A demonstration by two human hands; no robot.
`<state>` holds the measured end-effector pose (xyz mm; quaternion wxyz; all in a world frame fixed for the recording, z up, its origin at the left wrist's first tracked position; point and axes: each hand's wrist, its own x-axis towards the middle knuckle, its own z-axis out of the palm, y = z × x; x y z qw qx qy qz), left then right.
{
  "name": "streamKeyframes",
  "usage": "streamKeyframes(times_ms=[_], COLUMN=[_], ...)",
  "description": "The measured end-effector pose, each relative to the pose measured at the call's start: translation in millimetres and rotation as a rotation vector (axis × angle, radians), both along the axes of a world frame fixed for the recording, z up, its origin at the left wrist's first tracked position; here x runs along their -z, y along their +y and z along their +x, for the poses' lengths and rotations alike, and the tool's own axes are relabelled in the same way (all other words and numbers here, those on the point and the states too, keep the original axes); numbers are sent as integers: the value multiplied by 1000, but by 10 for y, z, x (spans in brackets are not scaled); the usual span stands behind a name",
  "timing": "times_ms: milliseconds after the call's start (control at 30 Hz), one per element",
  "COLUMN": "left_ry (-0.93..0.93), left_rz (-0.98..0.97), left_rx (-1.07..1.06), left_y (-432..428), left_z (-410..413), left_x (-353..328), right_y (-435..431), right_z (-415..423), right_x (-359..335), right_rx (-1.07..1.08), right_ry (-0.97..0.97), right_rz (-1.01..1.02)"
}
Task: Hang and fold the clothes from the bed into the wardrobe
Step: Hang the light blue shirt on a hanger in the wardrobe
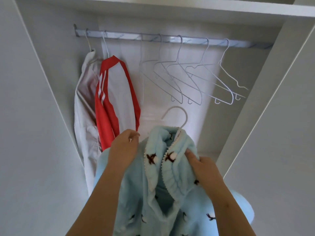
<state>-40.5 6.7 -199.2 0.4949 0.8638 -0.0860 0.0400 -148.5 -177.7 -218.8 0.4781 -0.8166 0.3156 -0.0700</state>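
While the blue cardigan (pixel 153 193) sits on a white hanger (pixel 175 107), left hand (pixel 123 150) and right hand (pixel 202 166) each grip its fabric.

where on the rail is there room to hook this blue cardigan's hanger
Two bare stretches of rail: between the red jacket's hook and the first empty hanger, and between the last hanger and the right wall. Between those two hangers it is crowded. The left end is taken by a beige coat.

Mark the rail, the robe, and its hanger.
rail (pixel 151 37): head view, middle of the bar.
robe (pixel 136 201): head view, blue front below the collar.
hanger (pixel 176 107): head view, top of its hook.
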Motion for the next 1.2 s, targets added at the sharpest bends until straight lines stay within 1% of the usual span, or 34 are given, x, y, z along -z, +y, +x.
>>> streamKeyframes(times_ms=[100,233,333,500,667,800,933,1033,1200], left_ry=[93,202,265,267,233,164,80,10,-164], left_rz=[-178,-319,-379,-437,-467,-502,-487,-442,-303], left_rx=[-47,-82,-89,-133,-164,-180,-164,-132,-111], left_y=[18,20,74,170,285,391,421,448,526], left_z=[-38,-67,-65,117,482,995,1590,1976,2563], left_x=[39,112,138,95,57,-33,-139,-215,-415], right_y=[-60,-2,151,393,640,834,937,986,1048], right_z=[13,73,147,357,805,1304,1853,2229,2789], right_x=[43,118,150,79,-52,-167,-328,-439,-687], right_rx=[39,-47,-114,-331,-456,-511,-487,-458,-406], right_ry=[-54,-63,-74,-146,-181,-199,-285,-348,-446], right_rz=[117,337,473,576,485,446,383,376,341])
